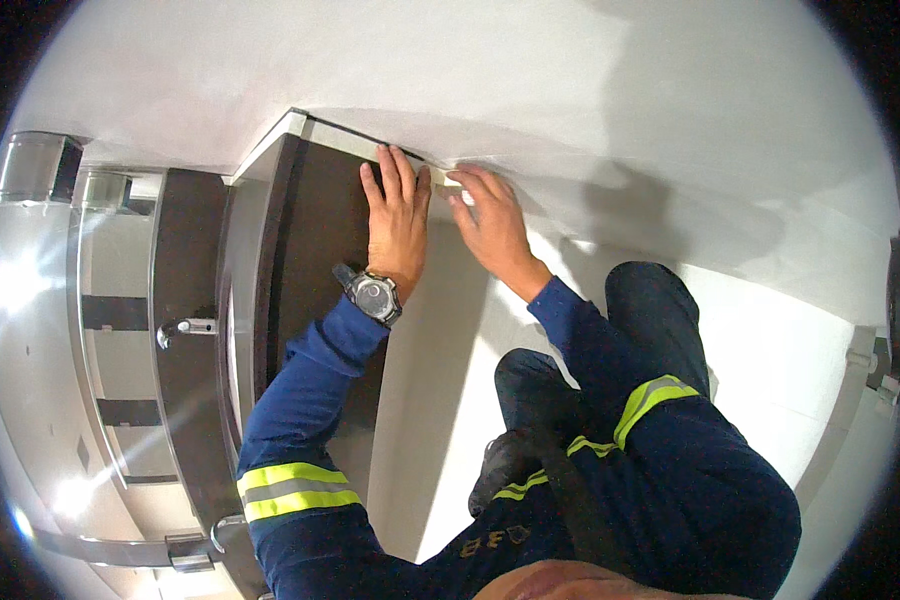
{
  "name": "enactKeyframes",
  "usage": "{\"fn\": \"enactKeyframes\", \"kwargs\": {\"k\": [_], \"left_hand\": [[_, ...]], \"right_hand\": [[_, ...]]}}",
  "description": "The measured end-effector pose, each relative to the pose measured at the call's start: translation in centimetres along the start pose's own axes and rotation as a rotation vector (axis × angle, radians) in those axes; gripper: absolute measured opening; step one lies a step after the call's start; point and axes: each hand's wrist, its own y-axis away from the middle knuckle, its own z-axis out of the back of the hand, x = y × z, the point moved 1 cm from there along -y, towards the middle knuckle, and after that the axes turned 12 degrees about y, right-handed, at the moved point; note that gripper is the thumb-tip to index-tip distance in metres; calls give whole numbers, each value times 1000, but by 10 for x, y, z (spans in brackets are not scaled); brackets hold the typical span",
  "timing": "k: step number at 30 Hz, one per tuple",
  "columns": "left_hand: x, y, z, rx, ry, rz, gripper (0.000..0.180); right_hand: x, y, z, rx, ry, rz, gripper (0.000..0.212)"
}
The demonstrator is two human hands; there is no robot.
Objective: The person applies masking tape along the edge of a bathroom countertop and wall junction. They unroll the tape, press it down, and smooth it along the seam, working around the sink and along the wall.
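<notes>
Our left hand point(398, 225) lies open against the dark brown panel point(325, 215), its fingers straight and slightly parted, the fingertips reaching the pale strip point(345, 135) along the panel's upper edge; we see nothing gripped in it. Just to its right, our right hand point(498, 235) is partly curled, fingertips and thumb close together at a small pale piece point(446, 184) by the panel's upper right corner. Whether it pinches that piece or only touches it, we cannot tell.

Around us, from the left, bright reflections point(15, 285) glare beyond a metal lever handle point(188, 328), which sits left of the panel's left edge. The pale strip runs from the panel's upper left corner toward our fingers, beside the white wall point(560, 100); our hands hide its right end. Our left sleeve point(315, 365), below a dark wristwatch point(375, 297), covers part of the panel's lower area. To the right, the white floor point(760, 360) shows past our right sleeve point(590, 340).
</notes>
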Motion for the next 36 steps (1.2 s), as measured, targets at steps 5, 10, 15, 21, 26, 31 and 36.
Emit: {"fn": "enactKeyframes", "kwargs": {"k": [5, 10, 15, 21, 26, 31, 36], "left_hand": [[-1, -4, 1, 53, 58, 2, 66], [1, -5, 4, 48, 53, -1, 65], [-1, -6, 6, 35, 63, -3, 64], [0, -6, 2, 21, 80, 18, 62], [-1, -6, 6, 18, 108, 15, 59], [0, -8, 6, 9, 113, -1, 57], [-1, -7, 2, 0, 90, 13, 58]], "right_hand": [[1, -12, -19, 173, 149, -68, 37], [-6, -11, -41, 180, 120, -112, 35], [-18, -9, -55, 121, 27, -191, 32], [-7, -7, -47, 141, -118, -274, 30], [-6, 2, -47, 24, -2, -259, 28], [-9, 13, -46, -27, -71, -259, 32], [-4, 0, -45, 101, -368, -434, 35]]}}
